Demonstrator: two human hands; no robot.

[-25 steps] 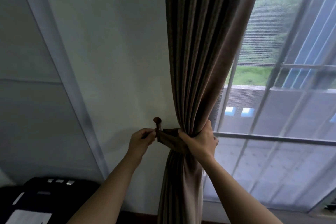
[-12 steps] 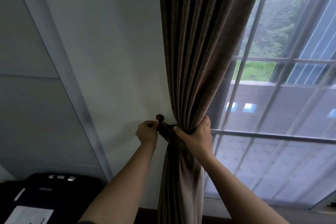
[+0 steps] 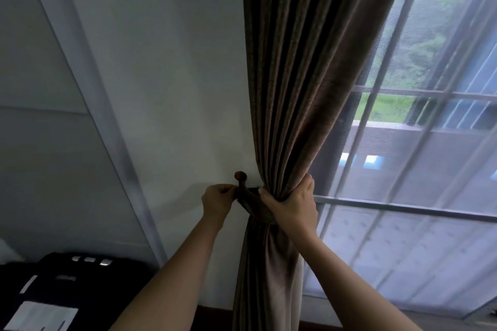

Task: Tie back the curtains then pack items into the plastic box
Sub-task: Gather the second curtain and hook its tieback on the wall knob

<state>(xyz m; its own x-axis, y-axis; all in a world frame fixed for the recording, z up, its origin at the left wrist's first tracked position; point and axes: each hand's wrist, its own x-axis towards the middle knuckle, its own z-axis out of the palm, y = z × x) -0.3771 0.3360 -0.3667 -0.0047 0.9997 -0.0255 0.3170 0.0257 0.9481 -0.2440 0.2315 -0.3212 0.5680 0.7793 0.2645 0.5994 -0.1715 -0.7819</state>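
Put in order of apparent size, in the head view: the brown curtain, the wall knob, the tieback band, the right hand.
1. brown curtain, by far the largest.
2. right hand.
3. tieback band, largely hidden by the right hand, so this rank is unsure.
4. wall knob, the smallest.

dim interior | daylight from window at right | soft blur | wide-angle edge bending

The curtain hangs in front of the window, with the wall hook just left of it and the printer far below-left.
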